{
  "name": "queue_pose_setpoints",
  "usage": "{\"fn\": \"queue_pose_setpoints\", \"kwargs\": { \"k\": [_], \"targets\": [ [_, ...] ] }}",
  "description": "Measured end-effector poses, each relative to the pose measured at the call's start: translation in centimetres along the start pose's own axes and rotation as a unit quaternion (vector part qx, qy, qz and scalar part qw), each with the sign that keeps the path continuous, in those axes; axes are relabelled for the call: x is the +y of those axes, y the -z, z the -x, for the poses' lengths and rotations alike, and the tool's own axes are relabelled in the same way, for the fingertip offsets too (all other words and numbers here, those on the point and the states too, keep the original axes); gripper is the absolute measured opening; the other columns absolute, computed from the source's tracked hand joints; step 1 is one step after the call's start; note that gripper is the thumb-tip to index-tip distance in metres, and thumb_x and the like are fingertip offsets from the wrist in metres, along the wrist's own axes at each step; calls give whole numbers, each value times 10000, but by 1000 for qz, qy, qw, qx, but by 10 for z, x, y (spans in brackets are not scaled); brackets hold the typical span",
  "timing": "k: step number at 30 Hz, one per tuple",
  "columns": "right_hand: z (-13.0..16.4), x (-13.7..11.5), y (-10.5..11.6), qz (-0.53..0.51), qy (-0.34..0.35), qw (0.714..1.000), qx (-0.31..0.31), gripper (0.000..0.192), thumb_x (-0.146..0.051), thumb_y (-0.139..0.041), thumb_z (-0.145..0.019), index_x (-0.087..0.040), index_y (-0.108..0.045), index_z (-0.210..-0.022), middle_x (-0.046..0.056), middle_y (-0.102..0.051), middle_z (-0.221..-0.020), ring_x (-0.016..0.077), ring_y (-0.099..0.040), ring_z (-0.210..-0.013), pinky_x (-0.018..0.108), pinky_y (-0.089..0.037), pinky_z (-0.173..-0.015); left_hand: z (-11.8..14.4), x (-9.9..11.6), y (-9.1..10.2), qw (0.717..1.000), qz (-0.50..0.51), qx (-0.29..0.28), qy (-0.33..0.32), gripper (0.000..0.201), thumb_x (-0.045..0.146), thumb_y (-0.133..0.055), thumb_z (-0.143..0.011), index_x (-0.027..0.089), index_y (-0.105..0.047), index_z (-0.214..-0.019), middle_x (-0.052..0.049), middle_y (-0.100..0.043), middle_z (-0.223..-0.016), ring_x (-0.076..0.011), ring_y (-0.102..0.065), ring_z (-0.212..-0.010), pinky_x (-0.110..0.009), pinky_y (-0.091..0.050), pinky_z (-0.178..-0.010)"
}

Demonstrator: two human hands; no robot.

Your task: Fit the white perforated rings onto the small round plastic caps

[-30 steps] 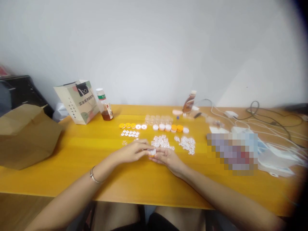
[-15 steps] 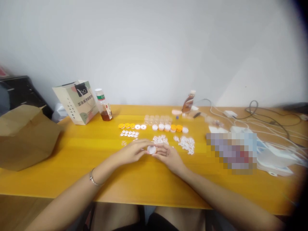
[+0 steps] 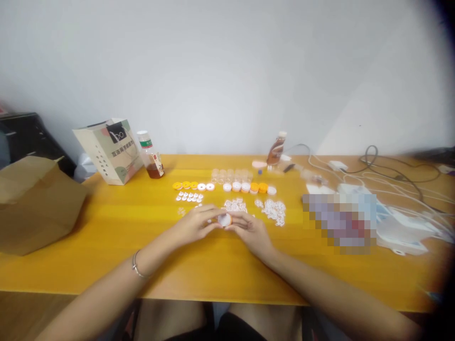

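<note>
Between my two hands is a small round white cap with an orange edge point(image 3: 224, 220), held just above the table. My left hand point(image 3: 197, 223) is closed on its left side, thumb below and fingers over the top. The fingers of my right hand point(image 3: 251, 233) grip it from the right. Beyond them lie a pile of small white plastic pieces point(image 3: 235, 205) and another white pile point(image 3: 274, 211). Farther back run a row of yellow and white discs with centre holes point(image 3: 194, 185) and a row of white and orange caps point(image 3: 245, 188). Small white knobbed pieces point(image 3: 190, 196) sit left.
Clear plastic cups point(image 3: 231, 176) stand behind the rows. Two bottles, one with red-brown contents point(image 3: 152, 163) and one brown point(image 3: 277, 149), are at the back. A paper gift bag point(image 3: 115, 156) and brown paper bag point(image 3: 39, 203) occupy the left; cables point(image 3: 387, 173) and plastic packets point(image 3: 408, 229) the right.
The view has shifted slightly. Both hands keep their hold on the white cap, with only a slight change in the fingers around it.
</note>
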State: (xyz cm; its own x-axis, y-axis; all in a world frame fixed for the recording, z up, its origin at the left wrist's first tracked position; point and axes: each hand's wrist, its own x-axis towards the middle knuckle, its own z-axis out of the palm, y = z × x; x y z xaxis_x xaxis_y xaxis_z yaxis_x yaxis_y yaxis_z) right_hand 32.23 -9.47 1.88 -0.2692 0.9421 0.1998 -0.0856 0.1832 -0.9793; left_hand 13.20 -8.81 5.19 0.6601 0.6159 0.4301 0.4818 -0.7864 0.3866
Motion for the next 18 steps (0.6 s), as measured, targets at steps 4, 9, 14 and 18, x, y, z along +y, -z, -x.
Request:
{"fn": "queue_pose_setpoints", "kwargs": {
  "k": [4,9,14,18],
  "targets": [
    [-2,-3,-1,0,-41,999,19,267,-158,-676,-583,-214,-640,-841,4,-704,-784,188,-656,-777,366,-488,-832,-1,3,3,999,3,-17,-28,305,191,-423,-846,193,-503,-1141,-70,-555,-944,-142,-516,-857,-275,-425,-760],
    [-4,-4,0,-47,-122,991,-10,274,-236,-704,-559,-189,-651,-824,18,-705,-753,179,-653,-737,351,-489,-792,-2,0,8,998,51,-29,13,291,219,-469,-827,206,-539,-1109,-41,-552,-862,-122,-521,-770,-256,-419,-717],
    [-4,0,1,-61,-153,986,-37,291,-285,-711,-563,-173,-651,-825,22,-700,-741,165,-647,-730,333,-482,-784,-3,-3,7,994,84,-44,55,277,297,-512,-806,200,-581,-1056,-29,-583,-820,-119,-538,-740,-244,-418,-699],
    [-5,1,1,-33,-135,990,-39,312,-280,-718,-548,-185,-641,-835,20,-701,-777,186,-643,-772,357,-461,-814,-3,1,5,992,75,-44,93,286,368,-522,-791,193,-602,-1001,-33,-610,-831,-127,-549,-743,-251,-418,-711]
  ]
}}
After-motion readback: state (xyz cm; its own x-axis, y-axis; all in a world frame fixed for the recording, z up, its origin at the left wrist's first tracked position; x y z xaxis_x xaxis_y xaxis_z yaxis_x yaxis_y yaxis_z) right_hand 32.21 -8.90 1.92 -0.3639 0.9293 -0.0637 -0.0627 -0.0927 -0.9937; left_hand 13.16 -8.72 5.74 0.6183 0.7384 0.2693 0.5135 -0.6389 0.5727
